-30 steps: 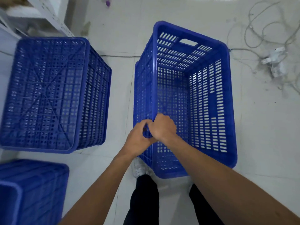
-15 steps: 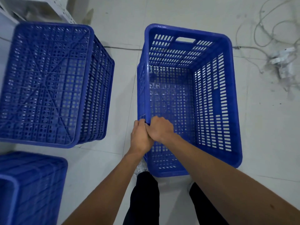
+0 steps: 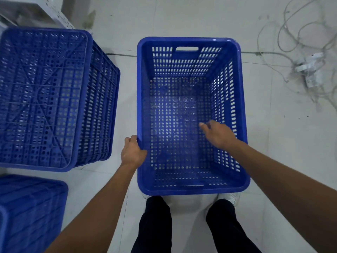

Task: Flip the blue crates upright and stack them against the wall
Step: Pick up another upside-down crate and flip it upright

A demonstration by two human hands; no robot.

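An upright blue crate (image 3: 237,73) stands open side up on the floor right in front of my feet. My left hand (image 3: 132,152) grips its left rim near the front corner. Above the crate's inside, close to the right wall, my right hand (image 3: 218,133) hovers with loose fingers and holds nothing. A second blue crate (image 3: 45,95) lies upside down to the left, its ribbed base facing up. Part of a third blue crate (image 3: 31,212) shows at the lower left, also bottom up.
White cables and a power strip (image 3: 308,70) lie tangled on the floor at the upper right. A white perforated metal shelf frame (image 3: 52,10) stands at the upper left. Pale floor tiles run between the crates. My legs and shoes are just behind the upright crate.
The crate has swung from lying on its side to standing upright. My right hand has let go of the left rim and moved across to the right; my left hand still grips the rim.
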